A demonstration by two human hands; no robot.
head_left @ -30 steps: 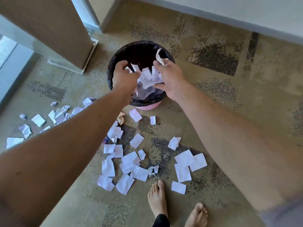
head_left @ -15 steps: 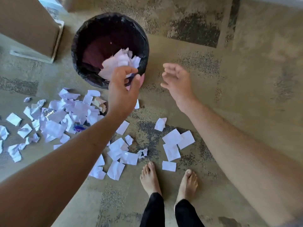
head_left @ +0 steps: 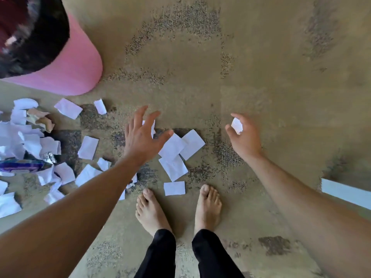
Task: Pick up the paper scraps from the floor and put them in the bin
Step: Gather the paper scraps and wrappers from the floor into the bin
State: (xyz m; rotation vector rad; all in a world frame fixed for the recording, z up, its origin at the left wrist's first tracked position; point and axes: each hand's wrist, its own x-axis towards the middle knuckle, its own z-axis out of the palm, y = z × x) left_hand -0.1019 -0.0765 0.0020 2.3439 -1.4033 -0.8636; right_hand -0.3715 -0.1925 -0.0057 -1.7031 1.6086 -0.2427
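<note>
Scraps [head_left: 181, 146] litter the floor [head_left: 261, 77], a heap beside the bin [head_left: 76, 63]: plenty left. Left hand [head_left: 140, 137] spreads, empty, over them; right hand [head_left: 244, 135] pinches one scrap [head_left: 236, 125].

The left hand [head_left: 140, 137] is reaching down with fingers [head_left: 140, 115] spread; the right hand [head_left: 244, 137] is pinching a small white paper scrap [head_left: 236, 125].

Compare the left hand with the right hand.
The left hand is spread with straight fingers and holds nothing; the right hand is curled, pinching a small white paper scrap. The left hand reaches over the cluster of paper squares in front of the feet; the right hand hangs over bare carpet. Both are bare.
</note>
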